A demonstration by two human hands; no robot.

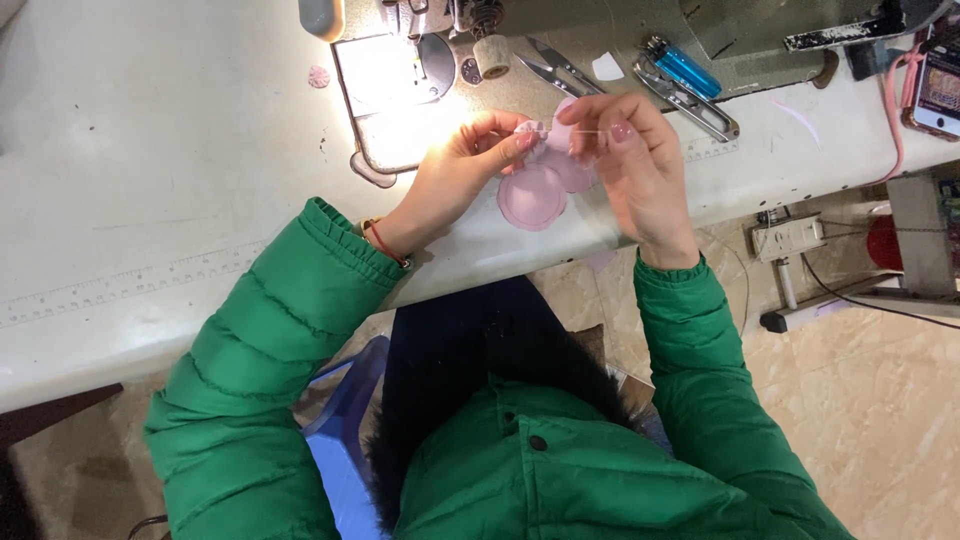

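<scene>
My left hand (462, 170) and my right hand (632, 160) meet over the front edge of a white sewing table (150, 200). Together they pinch a small piece of pink fabric (540, 185) made of round petal-like pads. One round pad hangs below my fingers. My left fingertips grip its upper left part. My right fingers hold its upper right part, where a thin needle or thread lies across. Both arms wear green padded sleeves, and a red cord circles my left wrist.
A sewing machine (420, 40) stands at the back with a brightly lit needle plate. Thread snips (555, 68), a blue lighter (685, 68), metal scissors (690, 100) and a small pink disc (318, 76) lie on the table. A phone (940, 90) sits far right. Tiled floor lies below.
</scene>
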